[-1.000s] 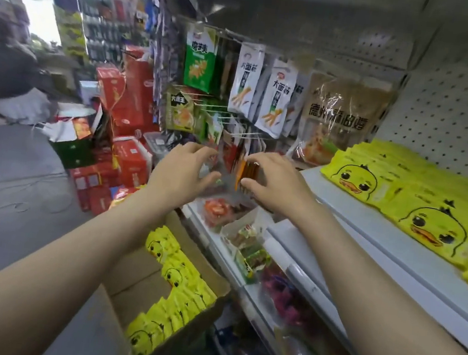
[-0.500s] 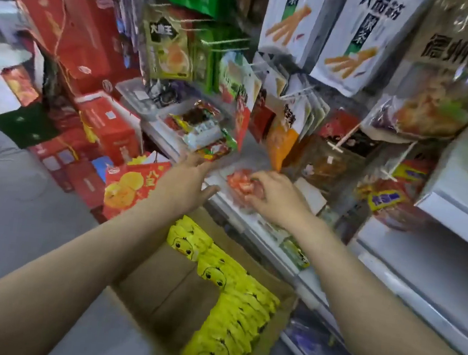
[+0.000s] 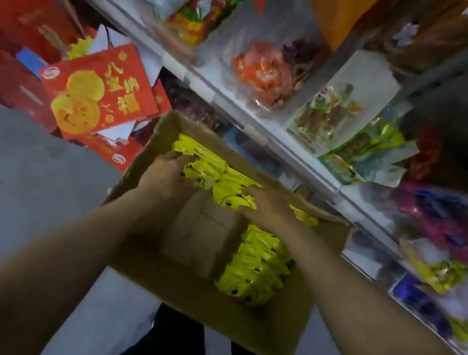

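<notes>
Down inside the cardboard box (image 3: 184, 297) now w/ both hands. Half a sec ago up at the shelf edge (image 3: 234, 110) just behind the box, near the orange snack bag (image 3: 262, 72); 1 sec ago higher, at the hanging bags. So apparently finished w/ the tidying up there, and back to the stock in the box.

Gripping w/ left hand (image 3: 166, 175) a bunch of yellow packets (image 3: 221, 176) at the far left corner of the box, fingers over the top, thumb below. Resting w/ right hand (image 3: 270, 207) on the same row, approx. at the middle of the box's far wall. Too blurred to tell whether closed round a packet or only lying on it.

Yellow packets all inside the box: one row along its far wall, under the hands, and a second stack along its right wall, nearer to the body. Left part of the box bottom bare, so prob. a good share already taken out.

Meaning for the work: next load about to be lifted, prob. for the shelf behind the box. Needing first a firm hold w/ right hand too; otherwise risk of smooth packets sliding out of the bunch. Red gift carton (image 3: 96, 91) left of the box, not touched.
</notes>
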`<act>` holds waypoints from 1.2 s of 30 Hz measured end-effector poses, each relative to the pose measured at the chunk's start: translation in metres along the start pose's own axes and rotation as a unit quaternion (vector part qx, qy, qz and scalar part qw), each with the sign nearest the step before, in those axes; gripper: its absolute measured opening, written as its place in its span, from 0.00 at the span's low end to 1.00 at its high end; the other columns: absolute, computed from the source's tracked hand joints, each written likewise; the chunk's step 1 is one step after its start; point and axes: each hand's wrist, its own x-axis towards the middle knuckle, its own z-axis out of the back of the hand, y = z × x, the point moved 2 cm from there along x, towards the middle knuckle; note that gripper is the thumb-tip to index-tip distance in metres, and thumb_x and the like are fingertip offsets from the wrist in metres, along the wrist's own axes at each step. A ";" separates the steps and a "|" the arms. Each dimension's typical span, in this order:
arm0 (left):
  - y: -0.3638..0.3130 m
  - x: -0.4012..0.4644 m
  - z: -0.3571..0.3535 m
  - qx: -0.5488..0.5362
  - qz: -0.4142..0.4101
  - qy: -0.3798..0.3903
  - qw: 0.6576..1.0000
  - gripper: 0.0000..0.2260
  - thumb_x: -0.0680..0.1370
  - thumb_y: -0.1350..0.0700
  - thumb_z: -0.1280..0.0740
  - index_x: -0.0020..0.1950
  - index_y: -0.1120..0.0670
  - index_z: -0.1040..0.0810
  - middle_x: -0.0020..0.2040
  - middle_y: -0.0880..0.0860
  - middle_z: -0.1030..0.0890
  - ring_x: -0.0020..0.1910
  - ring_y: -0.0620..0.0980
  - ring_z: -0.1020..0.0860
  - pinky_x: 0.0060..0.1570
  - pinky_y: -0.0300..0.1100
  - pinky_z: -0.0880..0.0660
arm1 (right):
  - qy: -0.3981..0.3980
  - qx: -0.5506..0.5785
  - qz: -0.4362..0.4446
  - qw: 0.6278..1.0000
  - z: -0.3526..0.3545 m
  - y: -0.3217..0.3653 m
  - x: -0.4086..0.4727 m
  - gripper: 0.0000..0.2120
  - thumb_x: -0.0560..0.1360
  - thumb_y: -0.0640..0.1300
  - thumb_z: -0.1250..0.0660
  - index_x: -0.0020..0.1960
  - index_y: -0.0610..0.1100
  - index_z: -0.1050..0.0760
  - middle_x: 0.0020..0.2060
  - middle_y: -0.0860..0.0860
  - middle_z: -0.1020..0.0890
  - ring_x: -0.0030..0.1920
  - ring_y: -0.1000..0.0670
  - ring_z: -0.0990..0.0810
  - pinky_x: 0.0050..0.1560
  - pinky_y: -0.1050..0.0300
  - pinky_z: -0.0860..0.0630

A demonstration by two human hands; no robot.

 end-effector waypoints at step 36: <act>0.028 -0.037 -0.048 -0.143 0.142 0.032 0.979 0.13 0.76 0.49 0.29 0.51 0.56 0.26 0.46 0.59 0.21 0.49 0.62 0.22 0.42 0.45 0.29 | -0.095 0.397 -0.032 0.912 -0.037 -0.026 -0.037 0.05 0.79 0.43 0.33 0.45 0.44 0.24 0.31 0.55 0.30 0.27 0.62 0.34 0.33 0.65 0.38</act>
